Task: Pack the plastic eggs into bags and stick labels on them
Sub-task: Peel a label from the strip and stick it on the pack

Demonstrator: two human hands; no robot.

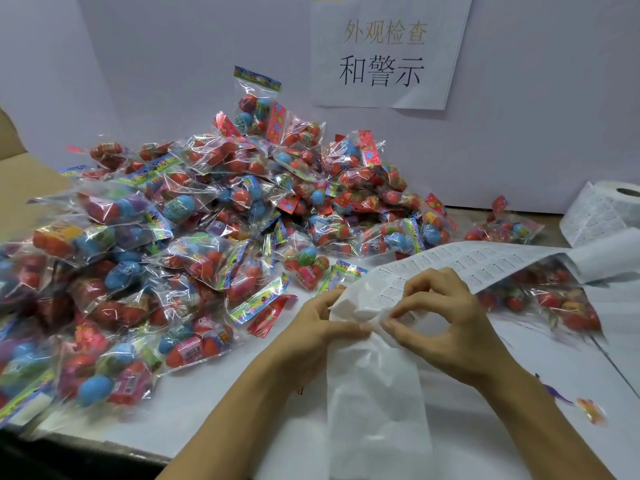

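Label strip: a long white strip point(485, 261) printed with rows of small warning labels ran from the roll at the far right down across the table to the person's hands, where the labels ended and bare backing paper point(374, 393) trailed toward the near edge.
Left hand: the left hand point(322, 336) gripped the strip's left edge, thumb on top and fingers curled underneath, at the front centre of the table.
Right hand: the right hand point(446, 327) pinched at a label on the strip between thumb and forefinger, the other fingers loosely arched above; whether a label had come free could not be told.
Roll: the label roll point(613, 206) lay at the table's far right, against the wall.
Bagged eggs: a large heap of clear bags point(207, 216) holding red, blue, pink and green plastic eggs covered the left and middle of the table, piled highest near the wall.
More bags: a few filled bags point(554, 299) lay under and just beyond the strip on the right.
Table: a white surface point(519, 427).
Wall notice: a white sheet point(384, 53) with Chinese characters hung above the heap.
Cardboard: a brown flap point(24, 188) stood at far left.
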